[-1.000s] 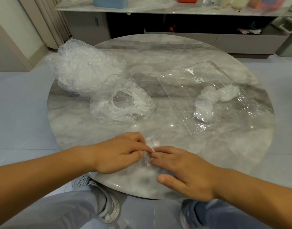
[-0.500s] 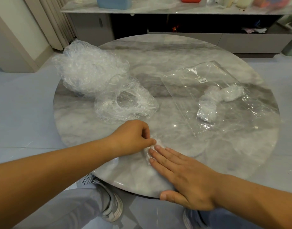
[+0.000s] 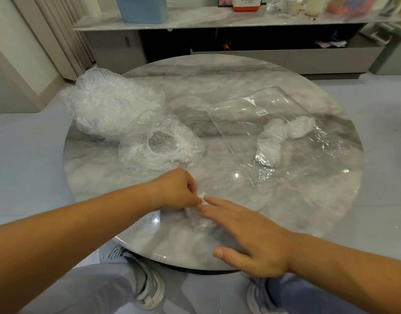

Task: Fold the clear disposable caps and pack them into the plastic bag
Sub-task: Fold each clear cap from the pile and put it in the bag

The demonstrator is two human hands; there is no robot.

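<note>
Two hands meet over one clear cap (image 3: 196,219) at the near edge of the marble table (image 3: 217,87): the left hand (image 3: 176,189), fingers curled, pinches its white bunched end, while the right hand (image 3: 247,236) lies flat, straight fingers pressing the film down, thumb spread wide. Loose caps (image 3: 108,107) are heaped at far left, one opened cap (image 3: 136,155) just before them. The plastic bag (image 3: 235,123) lies flat at right, well apart from the hands, folded caps (image 3: 272,143) inside it.

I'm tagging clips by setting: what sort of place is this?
Probably a home living room: a round marble table, a low cabinet carrying a blue tub, and curtains in the corner.
</note>
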